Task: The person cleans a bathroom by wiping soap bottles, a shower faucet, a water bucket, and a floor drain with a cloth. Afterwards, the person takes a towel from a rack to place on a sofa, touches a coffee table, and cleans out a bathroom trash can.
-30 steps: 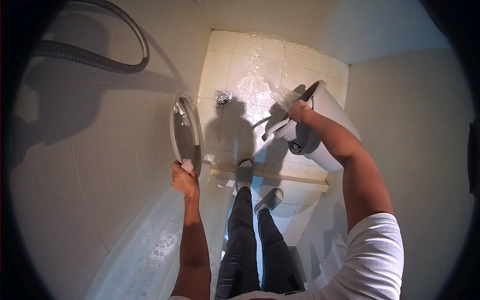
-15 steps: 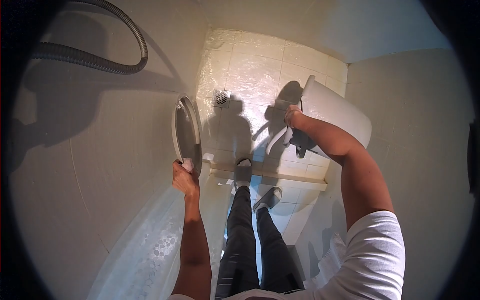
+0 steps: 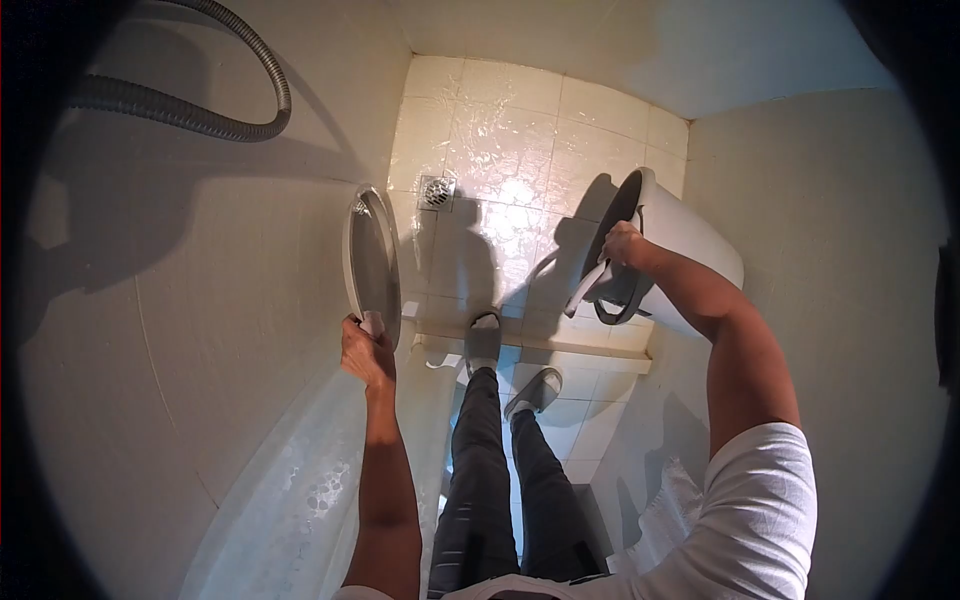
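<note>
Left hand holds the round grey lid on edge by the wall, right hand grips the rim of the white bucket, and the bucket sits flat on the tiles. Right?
Not quite: in the head view the white plastic bucket is tipped sideways, held up by the right hand. The left hand does hold the round grey lid on edge.

White bucket (image 3: 690, 245) tipped sideways (grey inside); round lid (image 3: 370, 265) held upright.

Lid (image 3: 370, 262) at left, bin (image 3: 668, 258) at right, floor drain (image 3: 436, 192) between, farther off.
</note>
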Motion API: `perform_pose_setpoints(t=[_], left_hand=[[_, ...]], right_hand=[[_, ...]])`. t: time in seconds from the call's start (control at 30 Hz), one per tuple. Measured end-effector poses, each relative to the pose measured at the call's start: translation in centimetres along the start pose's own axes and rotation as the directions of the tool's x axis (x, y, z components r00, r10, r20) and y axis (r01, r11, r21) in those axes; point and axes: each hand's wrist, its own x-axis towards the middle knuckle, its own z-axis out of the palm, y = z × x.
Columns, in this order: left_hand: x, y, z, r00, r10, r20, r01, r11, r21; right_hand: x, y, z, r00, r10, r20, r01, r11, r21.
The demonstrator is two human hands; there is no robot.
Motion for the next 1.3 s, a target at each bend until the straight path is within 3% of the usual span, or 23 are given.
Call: perform_pose_setpoints(t=[0.07, 0.3, 0.4, 0.47, 0.53, 0.63, 0.7, 0.77, 0.83, 0.9, 1.1, 1.23, 1.3], left_hand=[[0.0, 0.1, -0.1, 1.000, -0.005, 0.005, 0.005, 1.000, -0.001], [-0.1, -0.2, -0.1, 0.999, -0.017, 0.041, 0.019, 0.999, -0.036], [-0.2, 0.0, -0.1, 0.999, -0.034, 0.040, 0.035, 0.999, -0.026], [-0.2, -0.2, -0.1, 1.000, -0.008, -0.003, 0.007, 0.999, -0.038], [-0.2, -0.1, -0.3, 0.999, 0.024, -0.045, -0.026, 0.999, -0.047], [-0.3, 0.0, -0.5, 0.998, -0.032, 0.054, 0.035, 0.999, -0.042], [-0.3, 0.1, -0.5, 0.999, -0.027, 0.023, 0.029, 0.998, -0.062], [-0.3, 0.3, -0.4, 0.999, -0.041, 0.004, 0.042, 0.997, -0.066], [-0.2, 0.6, -0.8, 0.998, -0.058, -0.016, 0.056, 0.996, -0.073], [0.0, 0.8, -1.4, 0.997, -0.070, -0.034, 0.062, 0.981, -0.182], [0.7, 1.8, -1.9, 0.989, -0.106, -0.103, 0.079, 0.968, -0.238], [0.7, 2.5, -2.2, 0.982, -0.168, -0.085, 0.128, 0.927, -0.352], [0.7, 2.9, -2.6, 0.967, -0.234, -0.100, 0.155, 0.853, -0.499]], right_hand=[[0.6, 0.5, 2.2, 0.990, -0.015, -0.142, 0.038, 0.986, 0.161], [-1.2, 0.5, 1.4, 0.987, 0.086, -0.139, -0.083, 0.996, 0.026], [-1.2, 1.2, 0.9, 0.992, 0.096, -0.076, -0.081, 0.980, 0.180], [-0.8, 1.5, 1.4, 0.972, 0.110, -0.208, -0.076, 0.983, 0.167], [-0.8, 1.9, 0.7, 0.967, 0.105, -0.230, -0.061, 0.980, 0.190], [-1.8, 2.0, -0.7, 0.962, 0.112, -0.250, -0.064, 0.979, 0.194], [-2.4, 2.1, -1.0, 0.908, 0.127, -0.399, -0.044, 0.977, 0.211], [-3.0, 1.9, -0.8, 0.901, 0.108, -0.420, -0.051, 0.988, 0.144], [-2.7, 1.7, 0.6, 0.833, 0.084, -0.548, -0.044, 0.995, 0.086], [-2.5, 1.2, 1.9, 0.792, 0.068, -0.607, -0.046, 0.998, 0.052], [-0.8, -0.2, 3.8, 0.608, 0.095, -0.788, -0.056, 0.995, 0.077], [0.9, -1.7, 5.6, 0.634, 0.125, -0.763, -0.020, 0.989, 0.146], [1.3, -2.5, 6.2, 0.662, 0.120, -0.740, 0.051, 0.977, 0.205]])
